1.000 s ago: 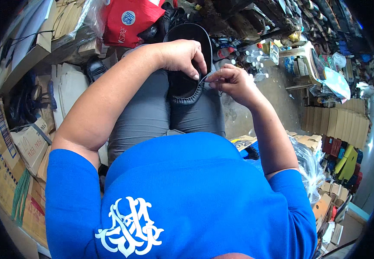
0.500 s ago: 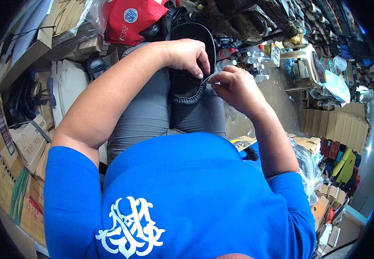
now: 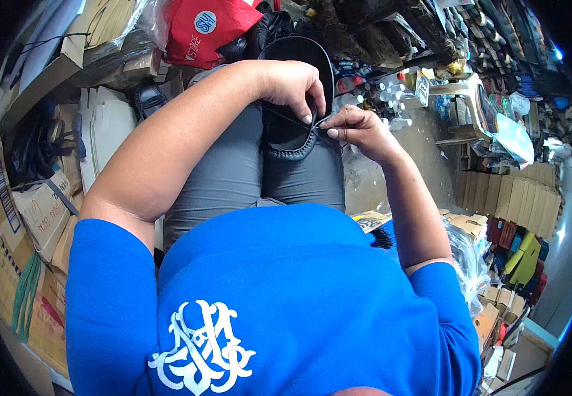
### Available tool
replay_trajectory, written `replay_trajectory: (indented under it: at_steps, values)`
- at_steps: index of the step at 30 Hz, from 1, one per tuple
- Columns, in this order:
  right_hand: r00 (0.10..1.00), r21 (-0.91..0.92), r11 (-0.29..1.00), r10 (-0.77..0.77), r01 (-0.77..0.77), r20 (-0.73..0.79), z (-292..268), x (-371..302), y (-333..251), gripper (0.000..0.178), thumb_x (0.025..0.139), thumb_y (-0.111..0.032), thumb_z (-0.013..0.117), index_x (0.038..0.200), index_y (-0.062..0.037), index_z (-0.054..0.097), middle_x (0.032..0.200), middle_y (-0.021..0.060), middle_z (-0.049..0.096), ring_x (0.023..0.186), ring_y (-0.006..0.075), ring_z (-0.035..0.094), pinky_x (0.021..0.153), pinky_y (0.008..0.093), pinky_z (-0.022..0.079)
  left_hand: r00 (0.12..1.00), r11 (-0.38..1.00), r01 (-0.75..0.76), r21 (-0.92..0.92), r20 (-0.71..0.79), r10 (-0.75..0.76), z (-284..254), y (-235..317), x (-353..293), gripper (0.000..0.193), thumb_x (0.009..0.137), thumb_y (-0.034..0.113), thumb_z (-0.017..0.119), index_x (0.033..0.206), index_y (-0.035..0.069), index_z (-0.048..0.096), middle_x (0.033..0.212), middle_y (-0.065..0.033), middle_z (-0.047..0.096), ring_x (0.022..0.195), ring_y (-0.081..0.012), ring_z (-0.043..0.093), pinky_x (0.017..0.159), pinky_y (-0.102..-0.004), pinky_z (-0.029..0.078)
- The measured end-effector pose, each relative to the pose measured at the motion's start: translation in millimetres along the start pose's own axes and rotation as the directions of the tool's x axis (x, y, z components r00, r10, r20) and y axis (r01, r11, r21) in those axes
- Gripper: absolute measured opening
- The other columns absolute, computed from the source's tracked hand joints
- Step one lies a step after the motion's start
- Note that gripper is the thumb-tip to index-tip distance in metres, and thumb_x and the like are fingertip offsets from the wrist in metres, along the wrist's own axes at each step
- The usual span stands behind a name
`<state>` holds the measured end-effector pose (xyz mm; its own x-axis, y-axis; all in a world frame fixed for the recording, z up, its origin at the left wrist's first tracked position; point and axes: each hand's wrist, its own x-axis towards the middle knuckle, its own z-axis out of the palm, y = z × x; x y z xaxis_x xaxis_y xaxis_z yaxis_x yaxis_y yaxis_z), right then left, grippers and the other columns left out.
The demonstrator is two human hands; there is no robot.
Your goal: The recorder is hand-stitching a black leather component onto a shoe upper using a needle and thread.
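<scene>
With the black shoe (image 3: 285,135) on your right thigh (image 3: 302,181), your left fingers (image 3: 319,99) pinch its right rim and your right fingers (image 3: 337,119) seemingly a dark strand (image 3: 317,127), likely mid-stitch, needing an even pull.

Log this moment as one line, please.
left hand: fingers over black shoe | right hand: fingertips at shoe's edge, grip unclear | shoe: on right thigh | beyond: red bag
</scene>
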<state>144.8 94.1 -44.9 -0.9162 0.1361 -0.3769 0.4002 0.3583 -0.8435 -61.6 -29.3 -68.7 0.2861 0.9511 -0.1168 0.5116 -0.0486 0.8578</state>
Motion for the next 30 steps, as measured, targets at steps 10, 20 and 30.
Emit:
replay_trajectory:
  at_steps: [10,20,30]
  values:
    - [0.992,0.108,0.993,0.026,-0.039,0.123,-10.2,10.8,6.8,0.018,0.082,-0.010,0.071,0.100,-0.0094,0.074,0.089,0.0011,0.063,0.088,0.0115,0.056,0.082,0.0268,0.045,0.999,0.999,0.029,0.027,-0.024,-0.028,2.0,0.9,-1.6,0.034,0.065,0.020,0.079,0.098,0.014,0.075,0.094,-0.0067,0.056,0.096,-0.0241,0.054,0.087,-0.0330,0.044]
    - [0.998,0.102,0.995,0.026,-0.021,-0.053,6.7,-5.1,11.1,0.018,0.081,-0.009,0.073,0.099,-0.0079,0.073,0.090,0.0003,0.064,0.088,0.0097,0.059,0.080,0.0254,0.047,0.999,1.000,0.004,0.005,-0.046,-0.004,4.2,-1.4,-2.9,0.033,0.064,0.019,0.079,0.097,0.015,0.075,0.090,-0.0057,0.055,0.092,-0.0224,0.053,0.084,-0.0317,0.044]
    - [0.961,-0.215,0.974,-0.126,0.073,-0.246,32.7,-3.8,-13.6,0.016,0.075,-0.010,0.077,0.091,-0.0080,0.072,0.074,0.0006,0.054,0.071,0.0103,0.052,0.065,0.0267,0.044,0.992,0.996,0.032,0.081,-0.127,-0.021,6.9,8.6,-11.2,0.032,0.065,0.019,0.079,0.096,0.013,0.073,0.093,-0.0073,0.054,0.095,-0.0244,0.054,0.084,-0.0341,0.044]
